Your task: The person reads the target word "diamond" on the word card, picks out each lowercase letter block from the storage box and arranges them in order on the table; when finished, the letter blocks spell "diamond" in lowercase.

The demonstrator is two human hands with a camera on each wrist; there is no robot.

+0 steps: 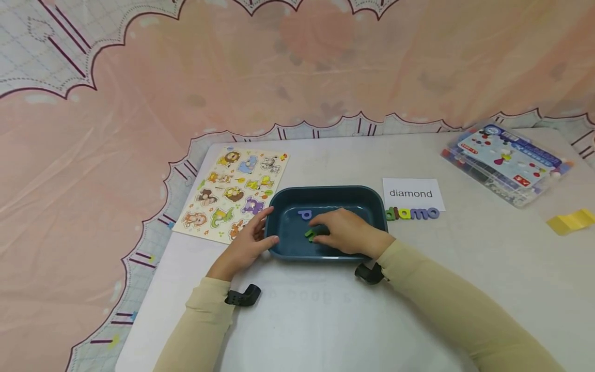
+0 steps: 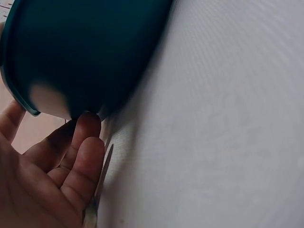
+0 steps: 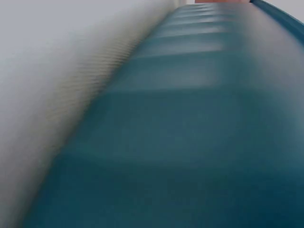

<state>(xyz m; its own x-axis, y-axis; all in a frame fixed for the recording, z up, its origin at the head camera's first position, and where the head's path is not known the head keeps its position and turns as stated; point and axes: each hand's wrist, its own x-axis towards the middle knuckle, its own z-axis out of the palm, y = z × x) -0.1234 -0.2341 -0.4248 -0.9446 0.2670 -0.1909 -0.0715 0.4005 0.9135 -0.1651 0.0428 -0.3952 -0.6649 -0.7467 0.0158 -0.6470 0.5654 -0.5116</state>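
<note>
A dark teal tray stands on the white table. My left hand holds the tray's left end, its thumb at the rim; in the left wrist view several curled fingers of it touch the outer wall. Inside the tray is my right hand, its thumb and index finger parted beside a green letter. A purple letter lies farther back on the tray floor. Only the tray's outer wall fills most of the right wrist view, so the right hand is hidden there.
Right of the tray, a white card reads "diamond", with coloured letters spelling "diamo" along its lower edge. A clear plastic case lies at the back right, near a yellow paper piece. An animal sticker sheet is at left.
</note>
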